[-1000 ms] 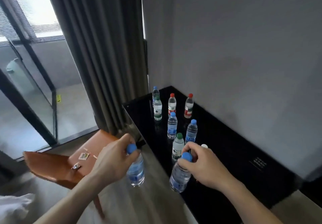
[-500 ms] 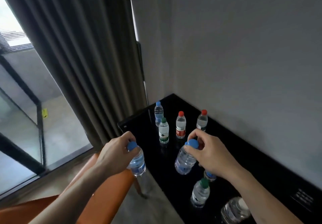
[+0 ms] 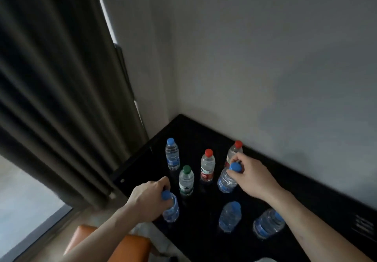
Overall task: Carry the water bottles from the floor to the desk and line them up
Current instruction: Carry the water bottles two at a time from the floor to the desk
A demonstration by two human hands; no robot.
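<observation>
A: Six clear plastic water bottles stand on the glossy black counter point(image 3: 306, 190). Status?

B: Two remain in hand. Left hand point(image 3: 145, 198) grasps a blue-capped bottle point(image 3: 171, 208) above the counter edge; right hand point(image 3: 252, 175) grasps another blue-capped bottle point(image 3: 226, 180) mid-counter. Both look filled with water; neither is set down yet.

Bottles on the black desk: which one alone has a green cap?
The green-capped bottle, standing upright between the left hand and the nearer red-capped bottle. Every other visible cap is blue or red.
</observation>
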